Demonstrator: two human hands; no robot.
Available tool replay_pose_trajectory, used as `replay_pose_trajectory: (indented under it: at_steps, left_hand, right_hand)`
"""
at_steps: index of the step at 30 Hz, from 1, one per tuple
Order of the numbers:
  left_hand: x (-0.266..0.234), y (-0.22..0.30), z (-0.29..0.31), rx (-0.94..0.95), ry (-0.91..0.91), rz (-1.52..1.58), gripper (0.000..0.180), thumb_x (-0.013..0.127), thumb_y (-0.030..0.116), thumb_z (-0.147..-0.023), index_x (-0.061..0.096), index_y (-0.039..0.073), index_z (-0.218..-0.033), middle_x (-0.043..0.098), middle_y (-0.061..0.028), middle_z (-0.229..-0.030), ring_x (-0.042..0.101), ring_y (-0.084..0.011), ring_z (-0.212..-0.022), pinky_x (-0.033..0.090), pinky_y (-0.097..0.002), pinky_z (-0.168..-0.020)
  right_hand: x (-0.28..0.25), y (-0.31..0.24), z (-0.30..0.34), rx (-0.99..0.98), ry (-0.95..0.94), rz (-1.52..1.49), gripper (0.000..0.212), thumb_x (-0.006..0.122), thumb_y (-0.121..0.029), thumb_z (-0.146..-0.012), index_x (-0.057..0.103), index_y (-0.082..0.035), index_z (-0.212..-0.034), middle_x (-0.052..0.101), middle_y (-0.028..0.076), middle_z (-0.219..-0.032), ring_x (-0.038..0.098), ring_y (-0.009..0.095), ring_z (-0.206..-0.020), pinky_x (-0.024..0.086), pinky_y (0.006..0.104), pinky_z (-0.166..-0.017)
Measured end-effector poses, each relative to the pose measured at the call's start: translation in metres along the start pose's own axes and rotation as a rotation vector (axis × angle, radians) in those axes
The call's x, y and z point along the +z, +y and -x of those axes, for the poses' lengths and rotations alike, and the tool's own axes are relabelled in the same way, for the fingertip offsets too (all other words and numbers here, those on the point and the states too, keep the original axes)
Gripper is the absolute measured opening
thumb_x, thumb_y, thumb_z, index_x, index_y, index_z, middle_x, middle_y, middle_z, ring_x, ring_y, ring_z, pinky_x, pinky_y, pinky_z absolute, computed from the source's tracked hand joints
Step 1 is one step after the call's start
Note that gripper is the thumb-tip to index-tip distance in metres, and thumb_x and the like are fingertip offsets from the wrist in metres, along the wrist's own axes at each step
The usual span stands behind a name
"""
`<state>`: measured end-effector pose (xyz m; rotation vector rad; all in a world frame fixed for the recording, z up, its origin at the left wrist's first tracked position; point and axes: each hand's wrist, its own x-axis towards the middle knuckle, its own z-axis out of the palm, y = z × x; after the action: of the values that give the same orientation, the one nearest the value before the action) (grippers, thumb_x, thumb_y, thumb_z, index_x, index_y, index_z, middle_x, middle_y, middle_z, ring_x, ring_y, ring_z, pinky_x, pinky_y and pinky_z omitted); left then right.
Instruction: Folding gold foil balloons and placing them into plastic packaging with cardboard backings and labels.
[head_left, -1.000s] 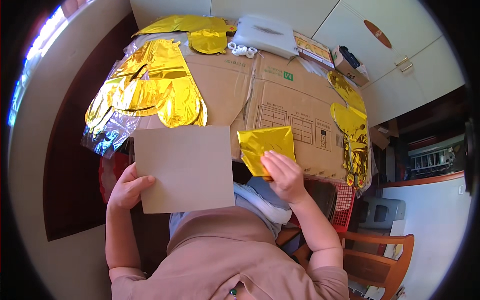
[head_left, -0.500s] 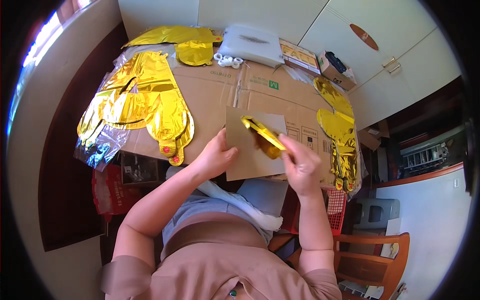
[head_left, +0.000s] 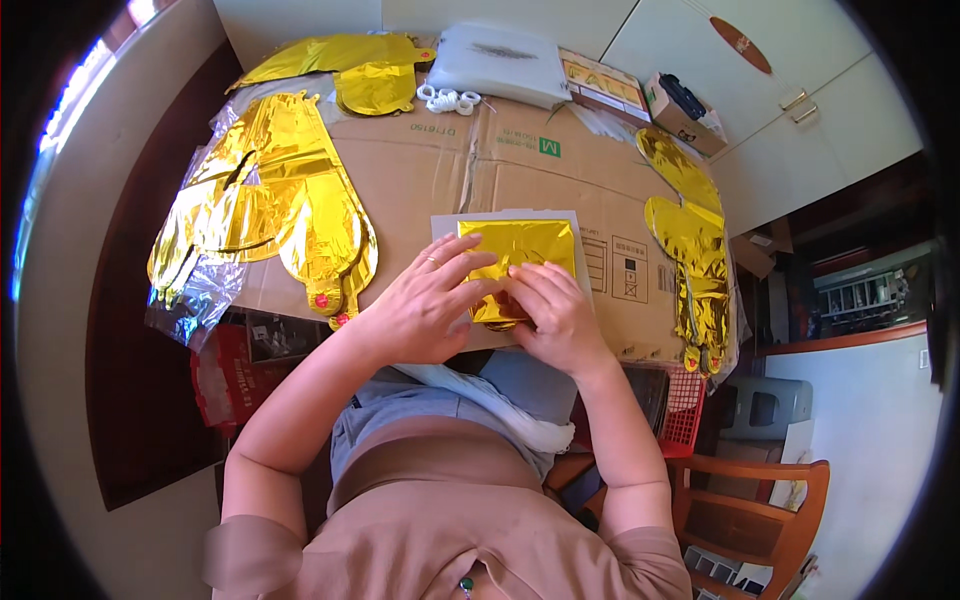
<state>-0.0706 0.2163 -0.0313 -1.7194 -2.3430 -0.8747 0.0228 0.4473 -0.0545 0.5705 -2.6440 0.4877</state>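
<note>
We see a folded gold foil balloon point(head_left: 517, 255) lying on a grey card sheet point(head_left: 505, 222), on the flattened cardboard point(head_left: 440, 170) covering the table. Our left hand point(head_left: 425, 310) presses fingers flat on its left edge; our right hand point(head_left: 555, 315) pinches its lower edge. Larger gold foil balloons point(head_left: 270, 210) lie left, more gold foil point(head_left: 690, 240) right, a white pouch point(head_left: 500, 65) beyond

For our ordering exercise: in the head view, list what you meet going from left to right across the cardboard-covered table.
Pile of gold foil balloons in clear wrap → left hand → folded gold foil on a grey card → right hand → gold foil balloon strip.
</note>
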Motion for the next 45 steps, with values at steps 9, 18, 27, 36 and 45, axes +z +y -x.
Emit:
replay_pose_trajectory:
  at_steps: [9, 18, 27, 36, 45]
  left_hand:
    - [0.028, -0.022, 0.005, 0.058, 0.032, 0.147, 0.041, 0.074, 0.011, -0.074, 0.066, 0.004, -0.113, 0.064, -0.0168, -0.125, 0.059, -0.0375, -0.123, 0.048, -0.0467, -0.106]
    - [0.034, -0.019, 0.006, 0.03, 0.114, 0.169, 0.026, 0.072, 0.01, -0.086, 0.067, 0.001, -0.11, 0.069, -0.0193, -0.118, 0.064, -0.0383, -0.116, 0.048, -0.048, -0.106]
    - [0.035, -0.019, 0.007, 0.025, 0.149, 0.184, 0.022, 0.074, 0.011, -0.085, 0.07, 0.0, -0.104, 0.07, -0.0185, -0.116, 0.065, -0.0379, -0.114, 0.049, -0.0485, -0.105]
    - [0.037, -0.018, 0.009, 0.042, 0.136, 0.126, 0.029, 0.079, 0.014, -0.079, 0.071, 0.003, -0.105, 0.069, -0.0164, -0.12, 0.064, -0.0355, -0.118, 0.048, -0.049, -0.107]
    - [0.043, -0.015, 0.01, 0.008, 0.131, 0.077, 0.03, 0.076, 0.01, -0.075, 0.07, 0.004, -0.104, 0.068, -0.0162, -0.123, 0.063, -0.0357, -0.121, 0.047, -0.0501, -0.108]
  right_hand:
    - [-0.015, -0.006, 0.022, -0.075, 0.026, 0.106, 0.046, 0.081, -0.018, -0.075, 0.067, -0.008, -0.118, 0.063, 0.012, -0.122, 0.058, 0.031, -0.119, 0.043, 0.0504, -0.108]
    - [0.013, -0.038, 0.043, -0.002, 0.342, 0.323, 0.035, 0.084, -0.014, -0.076, 0.069, -0.013, -0.107, 0.06, 0.005, -0.099, 0.059, 0.024, -0.087, 0.046, 0.0399, -0.08]
    - [0.016, -0.04, 0.027, 0.305, 0.233, 0.088, 0.016, 0.081, -0.014, -0.081, 0.069, -0.009, -0.091, 0.065, 0.005, -0.075, 0.063, 0.027, -0.064, 0.05, 0.0379, -0.062]
    - [0.021, -0.052, 0.016, 0.3, 0.253, 0.218, 0.016, 0.079, -0.011, -0.08, 0.064, -0.009, -0.084, 0.061, 0.005, -0.073, 0.062, 0.027, -0.063, 0.048, 0.0385, -0.06]
    - [0.022, -0.057, 0.023, 0.198, 0.198, 0.214, 0.014, 0.078, -0.009, -0.079, 0.069, -0.007, -0.09, 0.057, 0.006, -0.08, 0.059, 0.025, -0.07, 0.046, 0.0385, -0.067]
